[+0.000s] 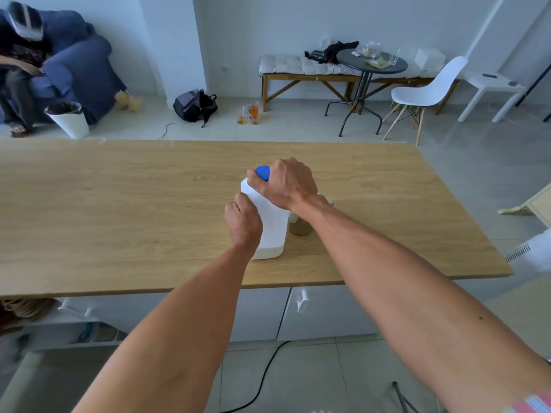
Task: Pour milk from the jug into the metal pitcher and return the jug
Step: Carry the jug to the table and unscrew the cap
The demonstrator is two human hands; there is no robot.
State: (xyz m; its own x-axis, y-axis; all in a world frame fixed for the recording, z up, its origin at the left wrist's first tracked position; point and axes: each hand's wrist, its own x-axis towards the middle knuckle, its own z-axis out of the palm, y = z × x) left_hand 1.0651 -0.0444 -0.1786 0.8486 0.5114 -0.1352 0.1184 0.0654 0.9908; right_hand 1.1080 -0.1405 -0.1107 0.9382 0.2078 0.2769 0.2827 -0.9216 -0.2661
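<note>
A white plastic milk jug (pixel 272 225) stands upright on the wooden table (pixel 119 204), a little right of the middle. Its blue cap (pixel 262 172) is on top. My left hand (pixel 243 223) is wrapped around the jug's left side. My right hand (pixel 287 183) reaches over the top with its fingers closed on the blue cap. Right behind the jug stands the metal pitcher (pixel 301 226), mostly hidden by my right forearm and the jug.
The table's front edge runs just below the jug, with white cabinets (pixel 325 311) underneath. Beyond the table are a round black table (pixel 371 65), a white chair (pixel 429 90), a bench (pixel 298 70), a backpack (pixel 195 105) and a seated person at far left.
</note>
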